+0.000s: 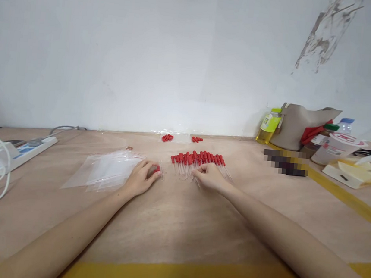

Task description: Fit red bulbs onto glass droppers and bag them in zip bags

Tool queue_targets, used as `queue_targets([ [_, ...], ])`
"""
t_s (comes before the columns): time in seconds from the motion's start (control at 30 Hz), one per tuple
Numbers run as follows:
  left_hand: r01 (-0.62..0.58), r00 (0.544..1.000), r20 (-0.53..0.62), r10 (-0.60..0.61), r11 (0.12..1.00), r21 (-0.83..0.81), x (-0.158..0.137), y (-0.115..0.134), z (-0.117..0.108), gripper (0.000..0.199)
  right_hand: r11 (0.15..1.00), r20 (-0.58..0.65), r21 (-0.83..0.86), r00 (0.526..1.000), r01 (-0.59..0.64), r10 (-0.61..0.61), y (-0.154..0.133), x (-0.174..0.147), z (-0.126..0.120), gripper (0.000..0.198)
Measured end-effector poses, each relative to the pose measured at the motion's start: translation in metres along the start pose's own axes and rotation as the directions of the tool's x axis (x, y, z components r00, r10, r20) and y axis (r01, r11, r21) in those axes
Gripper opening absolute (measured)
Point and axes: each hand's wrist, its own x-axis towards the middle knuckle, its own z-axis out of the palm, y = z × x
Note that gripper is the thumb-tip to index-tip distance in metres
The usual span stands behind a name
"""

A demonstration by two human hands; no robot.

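Many slim clear droppers with red rubber bulbs (200, 157) lie side by side in a row on the brown tabletop, bulbs toward the wall. My right hand (210, 175) is at the row's near side, thumb and forefinger pinched on the thin tube of a dropper; the fingers hide part of it. Left of the row, my left hand (142, 176) rests on the table, its fingers and thumb curled round a red bulb (157, 168). Clear thin tubes (162, 171) lie right at those fingertips. Flat clear zip bags (104, 171) are spread beside my left hand.
Two small heaps of loose red bulbs (167, 138) lie near the wall on clear plastic. A power strip (35, 152) with white cables is at left. At right stand a yellow bottle (269, 127), a grey bag (292, 126), a white tub (335, 148) and a tissue pack (358, 171).
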Motion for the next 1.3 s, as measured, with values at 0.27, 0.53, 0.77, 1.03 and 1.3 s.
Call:
queue_targets([
  [0.27,0.049,0.998,0.03,-0.049,0.999,0.023,-0.001,0.005,-0.003,0.032,0.916,-0.115,-0.4,0.991,0.021,-0.073,-0.047,0.035,0.047,0.026],
  [0.53,0.102,0.995,0.031,-0.1,0.989,-0.107,0.0,-0.003,0.003,0.023,0.864,-0.129,-0.503,0.991,-0.032,-0.038,-0.042,0.048,0.067,0.03],
  [0.77,0.176,0.984,0.015,-0.176,0.974,-0.14,0.001,-0.007,0.005,0.02,0.877,-0.147,-0.481,0.987,-0.008,-0.072,-0.041,0.037,0.063,0.039],
  [1.03,0.135,0.991,0.023,-0.134,0.99,-0.04,0.002,-0.008,0.006,0.022,0.866,-0.083,-0.484,0.978,0.13,-0.194,-0.061,0.033,0.073,0.027],
  [1.3,-0.011,0.998,0.065,-0.003,0.977,0.212,0.001,0.0,0.0,0.022,0.87,-0.055,-0.491,0.998,-0.043,0.018,-0.079,0.046,0.08,0.034],
])
